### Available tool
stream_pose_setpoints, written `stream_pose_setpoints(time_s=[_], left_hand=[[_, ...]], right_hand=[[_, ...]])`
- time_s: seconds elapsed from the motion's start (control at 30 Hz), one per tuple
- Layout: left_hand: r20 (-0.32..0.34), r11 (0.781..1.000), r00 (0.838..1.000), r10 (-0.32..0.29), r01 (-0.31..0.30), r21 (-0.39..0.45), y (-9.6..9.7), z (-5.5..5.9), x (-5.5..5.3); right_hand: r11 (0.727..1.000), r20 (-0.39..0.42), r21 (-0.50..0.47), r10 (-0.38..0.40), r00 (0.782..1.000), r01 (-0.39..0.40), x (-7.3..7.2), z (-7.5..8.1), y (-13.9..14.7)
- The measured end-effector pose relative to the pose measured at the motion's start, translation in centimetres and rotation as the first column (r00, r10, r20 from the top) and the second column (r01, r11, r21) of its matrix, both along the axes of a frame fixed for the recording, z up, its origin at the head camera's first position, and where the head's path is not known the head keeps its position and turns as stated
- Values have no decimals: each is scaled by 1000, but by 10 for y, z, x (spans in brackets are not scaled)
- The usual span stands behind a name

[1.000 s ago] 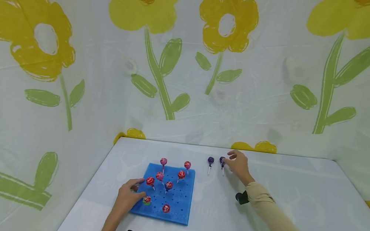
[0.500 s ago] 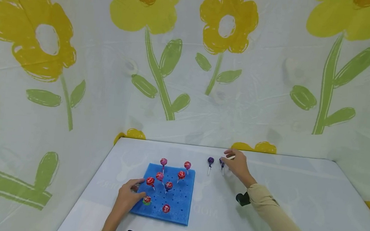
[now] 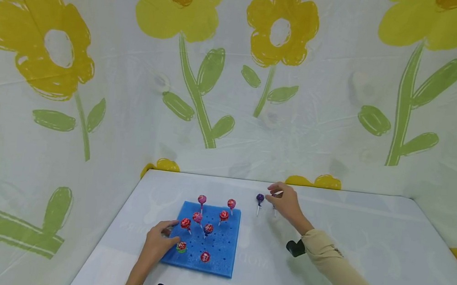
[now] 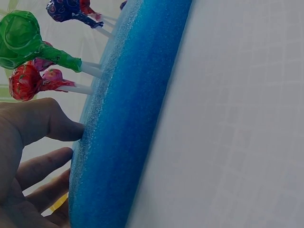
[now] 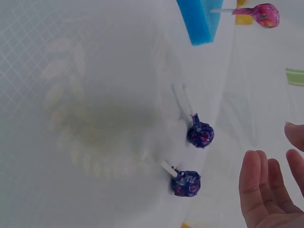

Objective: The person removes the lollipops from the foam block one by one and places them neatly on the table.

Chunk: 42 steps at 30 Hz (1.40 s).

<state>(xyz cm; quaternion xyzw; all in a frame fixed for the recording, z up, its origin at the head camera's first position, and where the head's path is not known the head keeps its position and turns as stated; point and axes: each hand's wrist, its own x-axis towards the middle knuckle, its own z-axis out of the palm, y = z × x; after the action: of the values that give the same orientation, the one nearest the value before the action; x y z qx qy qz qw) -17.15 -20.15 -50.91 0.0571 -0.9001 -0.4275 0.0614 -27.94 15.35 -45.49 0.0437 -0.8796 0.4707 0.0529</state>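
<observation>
From the head, a blue foam block [image 3: 222,254] is being touched by the left hand [image 3: 157,242], seemingly for steadiness, while lollipops [image 3: 185,223] are being held up in it by their sticks; two purple lollipops [image 3: 260,198] are lying on the table [image 3: 368,234], the right hand [image 3: 287,204] hovering there. At the left wrist, the foam's edge is being met by thumb [image 4: 61,126] and parted fingers [image 4: 45,168], unclamped. At the right wrist, nothing is being gripped, the fingers clear of both purple lollipops.

flwr backdrop [image 3: 325,124], prob. cloth; wht tbl [image 3: 387,249]

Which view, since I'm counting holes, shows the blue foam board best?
Head view: the blue foam board shows nearly its whole holed top. Left wrist: mainly its side. Right wrist: only one corner.
</observation>
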Motion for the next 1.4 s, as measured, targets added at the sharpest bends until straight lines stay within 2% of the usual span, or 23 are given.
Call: stream_pose_setpoints(time_s=[0.4, 0.63, 0.97, 1.4], left_hand=[[0, 1000, 1000, 7, -7, -10, 0, -1, -1], [-9, 1000, 1000, 3, -3, -9, 0, -2, 0], [-25, 1000, 1000, 3, -3, -5, -1, -3, -1], [-6, 1000, 1000, 9, -9, 0, 0, -1, -1]], right_hand=[[999, -44, -20, 36, 998, -37, 13, 10, -19], [997, -30, -39, 63, 998, -64, 18, 11, -30], [993, -70, -39, 107, 992, -110, 24, 6, -46], [987, -39, -77, 138, 990, -141, 28, -6, -71]])
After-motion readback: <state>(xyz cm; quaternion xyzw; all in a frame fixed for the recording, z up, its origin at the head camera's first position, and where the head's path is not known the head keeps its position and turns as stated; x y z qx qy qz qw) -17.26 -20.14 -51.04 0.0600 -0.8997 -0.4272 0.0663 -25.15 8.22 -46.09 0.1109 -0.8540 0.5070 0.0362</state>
